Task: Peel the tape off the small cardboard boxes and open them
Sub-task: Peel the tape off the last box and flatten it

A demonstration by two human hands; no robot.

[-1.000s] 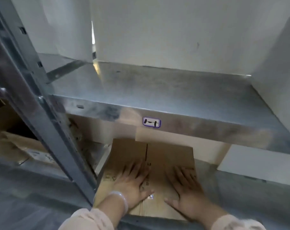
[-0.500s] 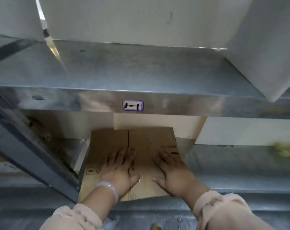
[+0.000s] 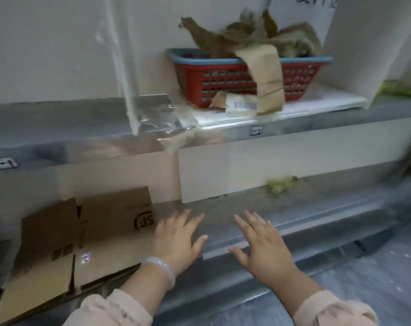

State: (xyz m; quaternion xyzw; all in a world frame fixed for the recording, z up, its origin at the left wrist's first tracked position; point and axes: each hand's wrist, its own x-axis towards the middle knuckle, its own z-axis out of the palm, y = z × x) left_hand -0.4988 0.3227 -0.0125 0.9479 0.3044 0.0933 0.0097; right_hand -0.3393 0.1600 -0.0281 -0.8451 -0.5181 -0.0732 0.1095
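Lower shelf [image 3: 305, 208]: flattened cardboard box [image 3: 82, 241] at left, greenish scrap [image 3: 281, 183] at back.
Upper shelf [image 3: 58, 118]: red basket [image 3: 223, 78], clear film [image 3: 162, 118].

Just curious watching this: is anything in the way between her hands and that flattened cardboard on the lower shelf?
Nothing visible. The left hand is at the flattened cardboard's right edge; the right hand hovers open over bare shelf beside it.

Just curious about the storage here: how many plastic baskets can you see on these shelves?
1. A red basket with a blue rim sits on the upper shelf, stuffed with torn brown paper. Others may be out of view.
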